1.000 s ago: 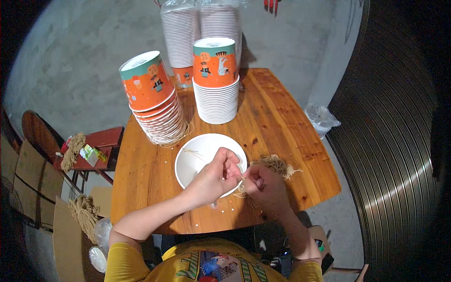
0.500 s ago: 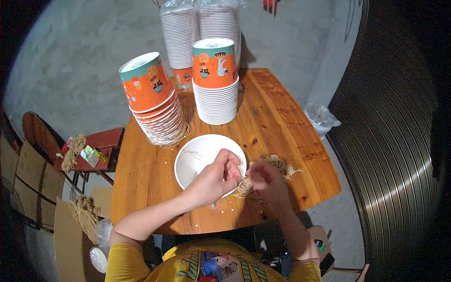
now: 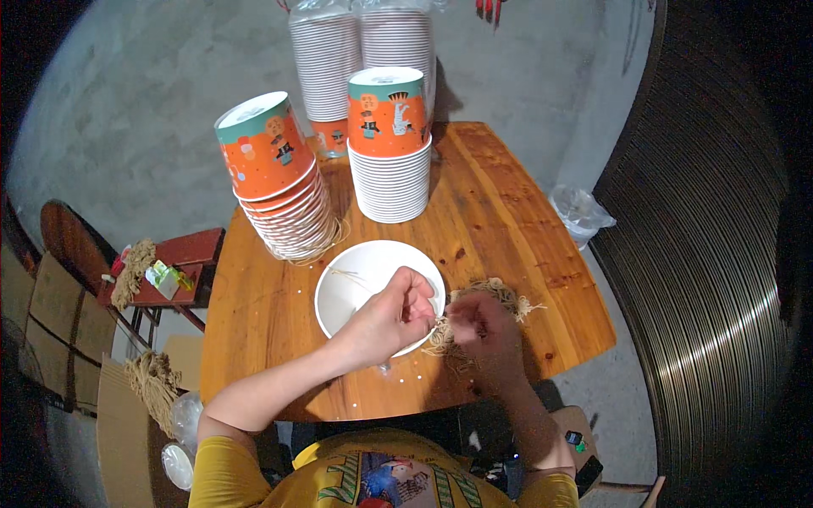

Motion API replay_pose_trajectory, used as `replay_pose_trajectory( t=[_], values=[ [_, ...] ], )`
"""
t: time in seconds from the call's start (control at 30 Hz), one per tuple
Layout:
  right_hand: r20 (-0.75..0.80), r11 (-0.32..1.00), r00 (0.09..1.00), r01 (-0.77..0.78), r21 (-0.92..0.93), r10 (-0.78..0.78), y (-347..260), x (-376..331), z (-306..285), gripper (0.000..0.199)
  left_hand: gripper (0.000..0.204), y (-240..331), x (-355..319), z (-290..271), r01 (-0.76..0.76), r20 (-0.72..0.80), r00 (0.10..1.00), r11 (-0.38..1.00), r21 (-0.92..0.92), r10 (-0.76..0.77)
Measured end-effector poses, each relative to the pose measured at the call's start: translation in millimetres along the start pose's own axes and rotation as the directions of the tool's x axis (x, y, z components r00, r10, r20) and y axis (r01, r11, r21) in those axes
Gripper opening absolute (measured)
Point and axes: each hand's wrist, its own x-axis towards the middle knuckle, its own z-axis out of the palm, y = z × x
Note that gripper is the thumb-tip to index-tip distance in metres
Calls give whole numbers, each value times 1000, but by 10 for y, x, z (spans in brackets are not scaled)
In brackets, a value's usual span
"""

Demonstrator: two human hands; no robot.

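Observation:
A white paper bucket stands mouth up on the wooden table, with a thin beige strand showing inside its left wall. At its right rim, my left hand is closed in a pinch over the opening. My right hand, in shadow and slightly blurred, is pinched just outside that rim, its fingertips close to the left ones. A small pale bit of string shows between the two hands; most of it is hidden by fingers. Behind and below the right hand lies a heap of beige strings.
Upside-down orange paper buckets form a leaning stack with string loops and a straight stack. Plastic-wrapped stacks rise behind. More string bundles lie on a red bench and a carton. Small white specks dot the table.
My right hand has turned slightly beside the rim. My left hand and the bucket have stayed nearly in place.

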Motion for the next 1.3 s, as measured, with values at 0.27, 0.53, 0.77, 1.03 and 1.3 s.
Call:
replay_pose_trajectory(
  t=[0.27,0.53,0.77,1.03,1.3],
  values=[
    [49,836,931,348,-424,-362,89,-15,28,14,26,37,21,21,43,20,999,998,-36,-43],
    [9,968,992,125,-219,-126,66,-49,64,16,29,19,-13,-6,24,90,995,994,111,-34],
    [-9,967,990,138,-214,-143,100,-51,82,16,18,90,-35,-6,17,11,1000,945,326,-22],
    [11,964,990,138,-228,-139,88,-57,84,15,11,106,-59,-22,-9,-13,1000,906,422,16],
    [29,993,998,55,-109,-52,171,-73,72,17,11,97,-59,-28,-27,-1,1000,909,417,30]
  ],
)
